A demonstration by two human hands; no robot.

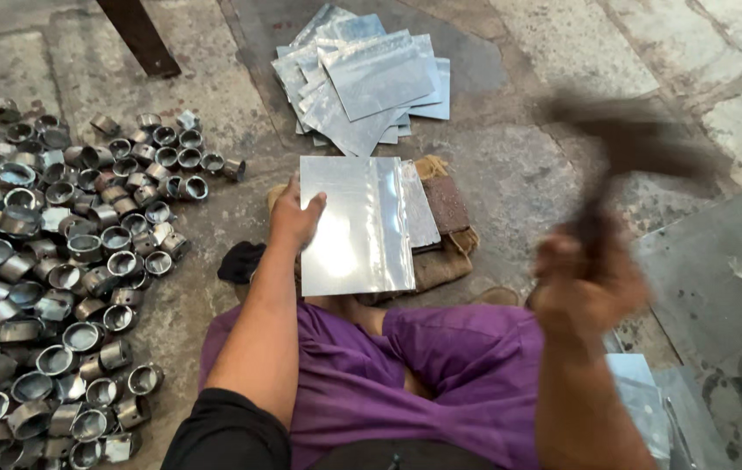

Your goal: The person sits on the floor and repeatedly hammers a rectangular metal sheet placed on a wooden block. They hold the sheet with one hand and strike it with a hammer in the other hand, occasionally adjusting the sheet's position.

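Closest to the camera, purple cloth (441,374) covers the seated person's folded legs on the stone floor (528,174). Just beyond the knees, the left hand (294,216) lies flat, fingers spread, on the left edge of a shiny metal sheet (355,224), pinning it down on a low padded block (445,252) wrapped in brownish sacking. At the right, the right hand (587,287) is raised and closed round the handle of a dark hammer (628,144), whose head is blurred above the hand, well apart from the sheet. Beside the right knee lie a few more flat metal pieces (645,400). To the left, a wide heap of short metal rings (66,270) spreads across the floor. Farther off, past the block, sits a loose stack of cut metal sheets (362,78), and a dark post (138,35) stands at the far left.
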